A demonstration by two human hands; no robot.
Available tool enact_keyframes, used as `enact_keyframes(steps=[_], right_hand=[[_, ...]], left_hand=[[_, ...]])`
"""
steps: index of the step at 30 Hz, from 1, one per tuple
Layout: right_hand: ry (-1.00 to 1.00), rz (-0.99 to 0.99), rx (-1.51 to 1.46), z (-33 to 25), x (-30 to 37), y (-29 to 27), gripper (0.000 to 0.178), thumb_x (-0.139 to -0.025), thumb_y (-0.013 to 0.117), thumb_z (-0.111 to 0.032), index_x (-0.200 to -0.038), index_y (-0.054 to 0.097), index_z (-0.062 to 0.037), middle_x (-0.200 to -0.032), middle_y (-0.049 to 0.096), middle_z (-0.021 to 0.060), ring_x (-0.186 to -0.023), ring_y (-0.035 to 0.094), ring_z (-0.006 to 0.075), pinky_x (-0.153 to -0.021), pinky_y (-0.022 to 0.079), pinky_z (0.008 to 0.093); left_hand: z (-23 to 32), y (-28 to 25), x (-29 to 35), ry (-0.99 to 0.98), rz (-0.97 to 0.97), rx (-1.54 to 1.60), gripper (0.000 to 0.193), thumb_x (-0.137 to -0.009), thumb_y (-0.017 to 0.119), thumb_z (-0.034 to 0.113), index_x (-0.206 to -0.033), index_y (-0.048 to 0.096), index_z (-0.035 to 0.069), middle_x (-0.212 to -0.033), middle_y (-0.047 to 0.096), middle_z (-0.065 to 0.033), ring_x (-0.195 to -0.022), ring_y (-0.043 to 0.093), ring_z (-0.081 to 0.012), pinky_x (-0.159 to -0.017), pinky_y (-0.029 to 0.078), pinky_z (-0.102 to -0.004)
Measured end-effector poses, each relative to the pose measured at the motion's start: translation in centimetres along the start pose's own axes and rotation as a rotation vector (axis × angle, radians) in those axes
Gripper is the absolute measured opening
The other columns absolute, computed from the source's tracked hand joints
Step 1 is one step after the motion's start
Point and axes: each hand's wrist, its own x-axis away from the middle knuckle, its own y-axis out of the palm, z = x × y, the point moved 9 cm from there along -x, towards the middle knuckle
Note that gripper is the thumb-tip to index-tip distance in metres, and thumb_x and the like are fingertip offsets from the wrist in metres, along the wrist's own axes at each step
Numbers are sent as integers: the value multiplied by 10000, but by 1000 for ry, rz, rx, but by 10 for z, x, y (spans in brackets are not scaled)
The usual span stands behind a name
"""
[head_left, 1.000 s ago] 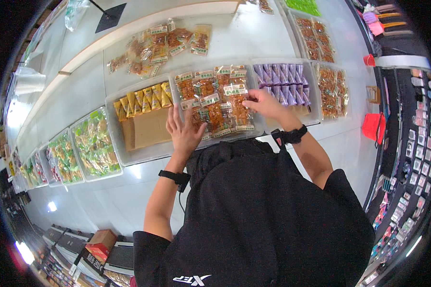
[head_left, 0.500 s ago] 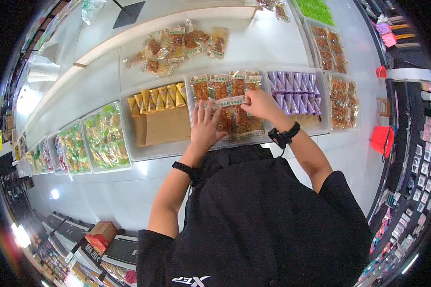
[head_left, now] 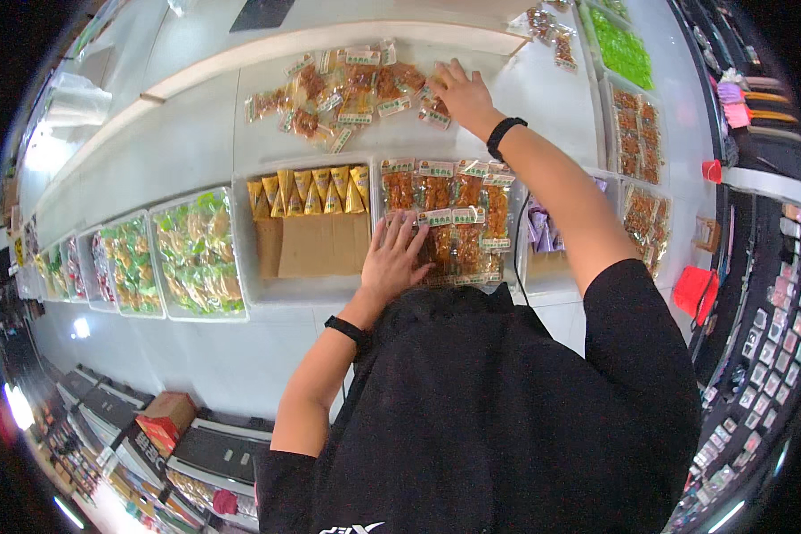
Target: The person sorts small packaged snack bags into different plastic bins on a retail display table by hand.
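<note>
My left hand (head_left: 395, 260) lies with its fingers stretched out on the left edge of the brown snack packets (head_left: 458, 189) lined up in a clear plastic bin in front of me. Farther off, my right hand (head_left: 463, 93) is over the right end of a loose pile of similar snack packets (head_left: 356, 84) on the white surface. Its fingers are spread and touch a packet (head_left: 434, 114) at the pile's edge. Left of my left hand is a bin with a row of yellow cone-shaped packets (head_left: 307, 191) above brown cardboard (head_left: 320, 246).
Purple packets (head_left: 540, 227) sit in the bin on the right, partly behind my right arm. Bins of green-and-tan packets (head_left: 196, 254) run off to the left. More brown packets (head_left: 641, 222) fill bins at the right. A wooden strip (head_left: 329, 44) crosses behind the pile.
My right hand has left the bin of brown packets and moved up and away to the loose pile. My left hand stays on the bin. The whole view has shifted slightly.
</note>
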Motion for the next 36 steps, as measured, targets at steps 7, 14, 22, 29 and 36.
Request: enact_keyframes(steps=[7, 14, 22, 29, 36], right_hand=[[-182, -100, -90, 13, -7, 15, 241, -871, 569, -152, -1100, 645, -159, -1119, 648, 77, -1070, 613, 285, -838, 490, 470], [-30, -184, -453, 31, 34, 37, 241, -807, 654, -250, -1012, 656, -123, -864, 677, 118, -839, 665, 317, -704, 529, 471], [363, -138, -1306, 23, 191, -57, 485, -807, 701, -416, -1055, 596, -13, -897, 663, 189, -871, 663, 319, -772, 522, 438], [422, -302, -1094, -41, 297, 6, 455, -745, 730, -401, -891, 649, 23, -783, 658, 215, -764, 649, 394, -716, 529, 456], [514, -131, -786, -44, 315, -21, 395, -722, 743, -404, -783, 712, -15, -729, 671, 167, -720, 675, 350, -621, 531, 450]], left_hand=[[-1, 1, -6, 27, -62, -3, 742, -797, 629, 482, -1423, 410, 148, -1497, 336, -115, -1428, 231, -307, -1163, 142, -498], [9, 0, -6, 53, 4, -52, 728, -811, 617, 519, -1411, 430, 153, -1476, 362, -119, -1406, 276, -310, -1155, 153, -506], [14, -5, -6, 48, 35, -61, 702, -780, 665, 466, -1377, 465, 157, -1467, 374, -109, -1399, 286, -300, -1158, 160, -493], [22, -9, -9, 104, 66, -77, 691, -779, 682, 455, -1352, 479, 126, -1455, 384, -114, -1396, 282, -326, -1150, 172, -507], [24, -8, -6, 74, 4, -156, 710, -809, 673, 452, -1379, 430, 105, -1473, 348, -136, -1392, 274, -334, -1151, 164, -505]])
